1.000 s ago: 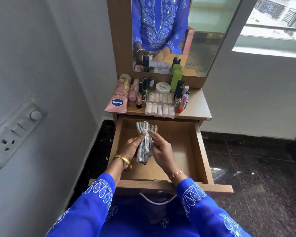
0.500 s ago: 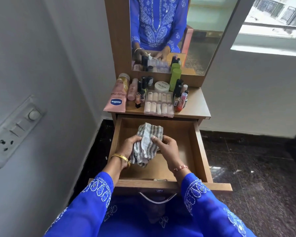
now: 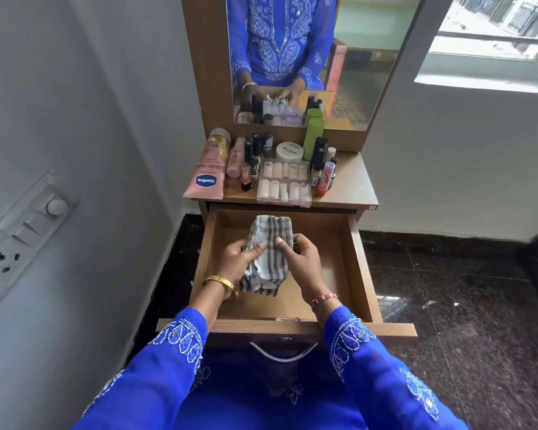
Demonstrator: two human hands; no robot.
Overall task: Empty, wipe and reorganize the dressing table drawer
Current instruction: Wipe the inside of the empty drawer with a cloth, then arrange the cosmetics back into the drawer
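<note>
You hold a folded white cloth (image 3: 269, 249) with grey stripes over the open drawer (image 3: 359, 262), near its back wall. Your left hand (image 3: 238, 263) and right hand (image 3: 302, 262) both clasp it, thumbs on top. Its long axis and stripes run front to back.

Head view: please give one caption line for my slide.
Both hands fold a striped cloth over the emptied drawer; cosmetics wait on top.

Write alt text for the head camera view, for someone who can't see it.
Both hands, left hand and right hand, hold a folded striped cloth over the open, emptied drawer; cosmetics crowd the tabletop below the mirror.
</note>
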